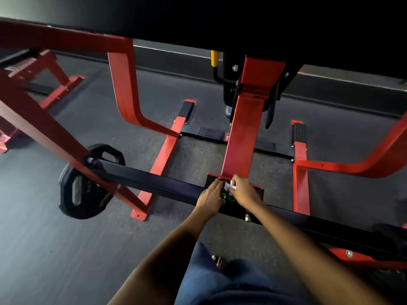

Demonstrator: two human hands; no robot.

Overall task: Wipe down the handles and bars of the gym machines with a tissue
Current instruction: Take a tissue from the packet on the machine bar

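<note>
Right hand [243,191] curled, pinching a small white tissue [229,186] at the base of the red upright post [242,137], where that post meets the black crossbar [154,181]. Left hand [210,195] just beside it, fingers extended flat on the crossbar, fingertips almost touching the tissue. Something small and green between the two hands, too dim to identify. No readable writing anywhere; one round sticker [349,253] on the red frame at lower right, too small to read. Two black weight plates [76,190] on the left end of the crossbar. One yellow-capped lever [215,58] high beside the post. Open grey floor [66,249] left of the arms.
</note>
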